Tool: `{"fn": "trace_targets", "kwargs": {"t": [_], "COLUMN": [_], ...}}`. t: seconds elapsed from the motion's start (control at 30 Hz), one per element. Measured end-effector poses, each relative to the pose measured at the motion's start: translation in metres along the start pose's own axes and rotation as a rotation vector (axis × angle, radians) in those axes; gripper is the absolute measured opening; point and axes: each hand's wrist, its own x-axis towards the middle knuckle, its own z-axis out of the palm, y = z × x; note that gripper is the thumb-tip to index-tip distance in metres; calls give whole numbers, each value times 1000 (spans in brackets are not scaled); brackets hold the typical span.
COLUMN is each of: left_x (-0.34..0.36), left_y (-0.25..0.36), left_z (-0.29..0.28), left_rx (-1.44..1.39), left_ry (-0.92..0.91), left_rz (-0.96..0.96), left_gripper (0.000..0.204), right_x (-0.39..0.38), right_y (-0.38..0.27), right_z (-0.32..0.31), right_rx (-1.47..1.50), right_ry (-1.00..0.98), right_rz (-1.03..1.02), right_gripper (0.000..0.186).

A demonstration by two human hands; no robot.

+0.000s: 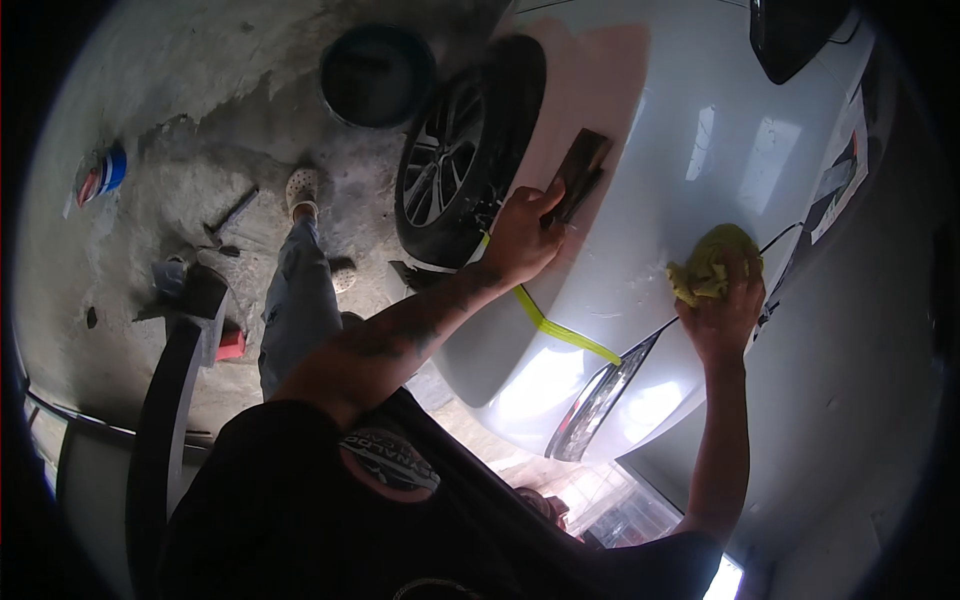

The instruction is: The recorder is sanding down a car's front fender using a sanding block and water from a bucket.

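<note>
The fingers of the left hand point(525, 235) are clamped on one dark block point(580, 170), which lies against the pinkish patch point(612, 75) of a white car body point(680, 210); those of the right hand point(722, 310) close over one bunched yellow-green cloth point(712, 262) on the white paint. Beyond run one strip of yellow tape point(570, 332), one lamp point(600, 408), one wheel point(447, 150) and one dark round tub point(376, 76). One shirt emblem point(392, 465) bears pale lettering, and the wearer's two feet show in light clogs point(302, 190)
</note>
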Motion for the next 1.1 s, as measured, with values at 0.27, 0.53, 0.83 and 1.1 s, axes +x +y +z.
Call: {"fn": "trace_targets", "kwargs": {"t": [0.27,0.53,0.83,1.1], "left_x": [14,-28,-5,67], "left_y": [0,11,11,19], "left_z": [7,8,10,4], "left_rx": [54,56,152,212], "left_ry": [-41,25,23,-100], "left_rz": [-16,254,161,-48], "left_gripper": [55,55,56,53], "right_x": [-9,-10,-9,-3], "right_y": [53,54,52,47], "right_z": [1,6,8,7], "right_rx": [197,248,253,287], "right_ry": [323,369,383,402], "right_rz": [85,140,158,164], "right_gripper": [32,25,31,31]}}
